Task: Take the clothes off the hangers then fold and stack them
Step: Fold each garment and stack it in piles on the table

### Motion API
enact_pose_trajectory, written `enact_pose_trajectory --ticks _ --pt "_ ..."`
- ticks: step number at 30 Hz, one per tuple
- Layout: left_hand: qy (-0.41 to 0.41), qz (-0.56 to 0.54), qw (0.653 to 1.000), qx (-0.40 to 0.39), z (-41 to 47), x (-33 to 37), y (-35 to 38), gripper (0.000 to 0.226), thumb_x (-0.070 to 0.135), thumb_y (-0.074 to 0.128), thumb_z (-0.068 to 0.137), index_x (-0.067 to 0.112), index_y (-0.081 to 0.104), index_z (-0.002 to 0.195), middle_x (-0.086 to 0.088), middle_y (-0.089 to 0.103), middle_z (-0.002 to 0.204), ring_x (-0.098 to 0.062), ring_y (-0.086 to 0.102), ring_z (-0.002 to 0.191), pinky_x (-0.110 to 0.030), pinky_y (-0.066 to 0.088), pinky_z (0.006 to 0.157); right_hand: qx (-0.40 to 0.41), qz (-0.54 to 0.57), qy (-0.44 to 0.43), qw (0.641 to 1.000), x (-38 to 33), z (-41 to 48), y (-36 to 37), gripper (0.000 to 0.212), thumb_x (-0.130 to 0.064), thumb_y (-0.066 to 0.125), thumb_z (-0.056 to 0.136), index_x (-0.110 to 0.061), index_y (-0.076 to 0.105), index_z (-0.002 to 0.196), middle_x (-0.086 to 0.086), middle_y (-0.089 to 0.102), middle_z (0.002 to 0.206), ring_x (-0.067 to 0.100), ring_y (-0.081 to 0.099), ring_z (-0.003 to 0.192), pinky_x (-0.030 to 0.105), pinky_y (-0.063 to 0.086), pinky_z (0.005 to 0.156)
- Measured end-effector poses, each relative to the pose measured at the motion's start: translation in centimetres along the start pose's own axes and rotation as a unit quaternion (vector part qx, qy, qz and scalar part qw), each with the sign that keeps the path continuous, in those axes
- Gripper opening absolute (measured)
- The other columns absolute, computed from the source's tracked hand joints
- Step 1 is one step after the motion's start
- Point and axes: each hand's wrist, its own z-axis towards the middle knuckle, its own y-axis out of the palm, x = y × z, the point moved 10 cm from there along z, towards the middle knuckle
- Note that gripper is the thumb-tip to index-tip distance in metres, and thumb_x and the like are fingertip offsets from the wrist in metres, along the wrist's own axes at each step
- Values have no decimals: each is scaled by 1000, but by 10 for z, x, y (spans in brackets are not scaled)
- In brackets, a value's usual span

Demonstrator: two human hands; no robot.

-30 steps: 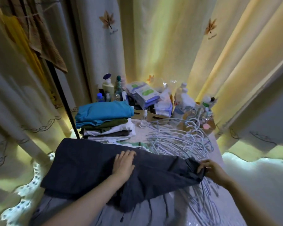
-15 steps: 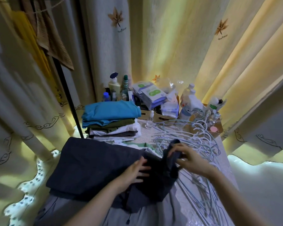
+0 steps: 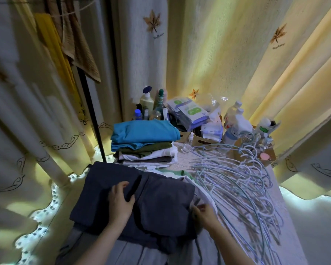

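A dark navy garment lies folded over on the table in front of me. My left hand rests flat on its middle, fingers spread over the fold. At the garment's right edge my right hand pinches the cloth. Behind it stands a stack of folded clothes with a teal shirt on top. A heap of pale blue wire hangers lies to the right of the garment.
Bottles, packets and small boxes crowd the back of the table. Curtains hang close all round. A black rack pole stands at the left with yellow and brown cloths hanging above it.
My right hand carried the garment's right part over to the left and laid it down, then drew back to the new right edge. My left hand stayed on the middle.
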Motion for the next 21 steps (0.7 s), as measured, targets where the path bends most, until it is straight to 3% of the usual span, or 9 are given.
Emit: enact_pose_trajectory --ticks 2,5,10,13,15,17,21 --pt "142 43 989 -24 -14 34 8 34 -4 68 73 15 65 101 -1 56 104 -20 51 101 -29 41 91 -47 -21 8 999 9 -3 15 50 -30 58 94 -15 37 51 -4 33 41 9 30 41 23 23 44" --pt "241 36 964 -104 -24 78 31 29 -4 59 81 19 67 98 8 57 102 -6 48 99 -18 39 89 -9 -55 12 998 2 -5 16 46 -34 59 92 -11 45 55 -1 42 45 13 39 47 25 30 50" --pt "244 77 922 -292 -10 133 106 26 13 47 96 15 62 117 0 60 120 -15 51 115 -30 40 100 74 -19 35 996 8 -27 15 54 -31 61 91 -17 34 46 -7 40 38 6 38 39 28 28 49" --pt "226 210 884 -352 -6 141 152 35 32 46 97 15 52 126 -8 56 128 -28 50 119 -38 41 98 34 62 61 996 23 -40 29 56 -23 60 92 -17 35 43 -7 33 25 1 34 26 16 23 38" --pt "209 306 856 -362 -3 134 171 43 46 48 93 16 53 124 -8 56 127 -29 50 119 -40 37 100 13 118 82 990 30 -46 36 49 -21 67 88 -16 37 49 -9 37 35 0 35 35 14 24 40" --pt "198 309 860 -356 2 134 180 39 49 51 92 18 63 113 -5 62 120 -27 54 114 -39 37 100 -11 174 88 981 33 -52 39 36 -15 72 83 -10 46 59 2 47 55 7 42 50 14 32 46" --pt "205 103 919 -322 2 156 182 25 41 59 89 20 70 97 0 64 102 -22 58 100 -33 43 87 -42 282 71 956 27 -66 18 8 -6 71 82 0 66 85 9 71 78 10 65 62 19 48 55"
